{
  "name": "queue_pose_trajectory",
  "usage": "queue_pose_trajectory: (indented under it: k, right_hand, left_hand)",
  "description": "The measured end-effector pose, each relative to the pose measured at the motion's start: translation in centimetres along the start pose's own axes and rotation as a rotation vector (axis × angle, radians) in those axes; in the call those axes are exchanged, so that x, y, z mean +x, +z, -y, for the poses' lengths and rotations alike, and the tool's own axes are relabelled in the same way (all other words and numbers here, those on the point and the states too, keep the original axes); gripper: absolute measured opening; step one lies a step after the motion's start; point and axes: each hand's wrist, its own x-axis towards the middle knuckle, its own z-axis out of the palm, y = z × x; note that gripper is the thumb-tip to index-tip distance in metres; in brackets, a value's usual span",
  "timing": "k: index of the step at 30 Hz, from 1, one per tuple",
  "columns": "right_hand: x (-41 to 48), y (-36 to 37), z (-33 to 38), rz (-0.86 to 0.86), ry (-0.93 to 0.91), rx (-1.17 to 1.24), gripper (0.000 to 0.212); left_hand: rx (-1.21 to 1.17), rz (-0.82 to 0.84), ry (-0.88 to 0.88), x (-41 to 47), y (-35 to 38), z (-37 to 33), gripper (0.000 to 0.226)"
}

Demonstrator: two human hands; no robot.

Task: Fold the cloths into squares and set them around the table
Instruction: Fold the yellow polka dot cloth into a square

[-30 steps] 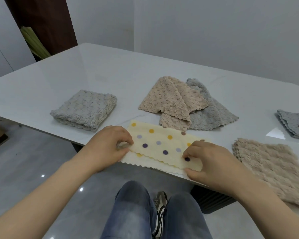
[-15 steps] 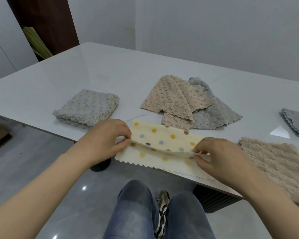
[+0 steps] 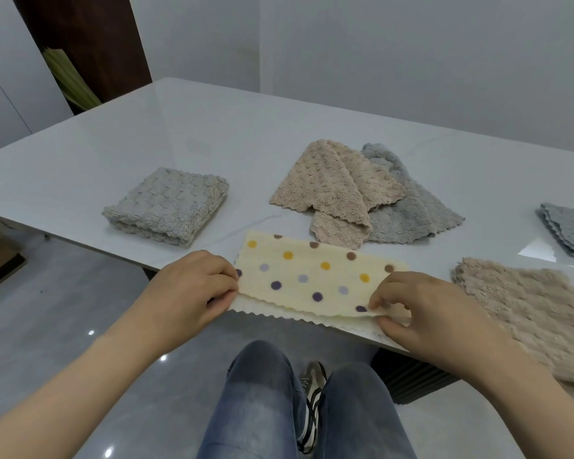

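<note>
While it lies folded in half along the near edge of the white glossy table [image 3: 193, 134], the cream fleece cloth with yellow, brown and purple dots [image 3: 312, 276] is pinched at both short ends.

Six cloths in all by my count: that dotted one, a grey textured cloth folded into a square [image 3: 166, 207] off to its far left, a loose beige bobbly cloth [image 3: 325, 190] draped over a loose grey fluffy cloth [image 3: 411, 213] just behind it, a flat beige fluffy cloth [image 3: 524, 313] to the right, and a blue-grey folded cloth [image 3: 567, 226] cut off at the right side.

Two hands. Left hand [image 3: 193, 289] has its fingers curled, thumb and fingertips nipping the left end. Right hand [image 3: 424, 309] pinches the near right corner between thumb and fingertips, with the top layer raised a bit off the zigzag-edged bottom one. Both forearms reach in from the near side, knuckles up.
</note>
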Motion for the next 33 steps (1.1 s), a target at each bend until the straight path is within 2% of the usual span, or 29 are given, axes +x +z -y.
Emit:
queue_pose_trajectory:
  k: [7, 12, 16, 19, 22, 27, 33]
  right_hand:
    - [-0.1, 0.4, -0.5, 0.015, -0.032, -0.015, 0.022]
    - [-0.4, 0.4, -0.9, -0.147, -0.088, -0.007, 0.029]
    - [-0.8, 0.5, -1.2, -0.047, -0.119, 0.000, 0.026]
    - [-1.2, 0.6, -1.5, 0.009, -0.077, 0.042, 0.020]
    - [-1.3, 0.2, -1.9, 0.027, -0.060, 0.075, 0.030]
    - [-1.4, -0.5, -1.9, 0.060, -0.029, 0.047, 0.030]
    - [-1.2, -0.8, -1.5, 0.036, 0.034, -0.028, 0.049]
  left_hand:
    - [-0.039, 0.019, -0.045, -0.2, 0.0, -0.1, 0.027]
    - [-0.067, 0.014, 0.008, 0.3, -0.1, -1.3, 0.036]
    - [-0.071, 0.103, 0.081, 0.9, 0.7, -2.2, 0.040]
    - [-0.073, 0.122, 0.061, 1.1, 1.1, -2.4, 0.042]
    - [-0.067, 0.108, 0.043, 1.5, 1.1, -2.6, 0.044]
    - [-0.078, 0.149, 0.059, 2.0, 1.2, -2.8, 0.046]
    - [-0.074, 0.174, 0.068, 2.2, 1.3, -3.2, 0.039]
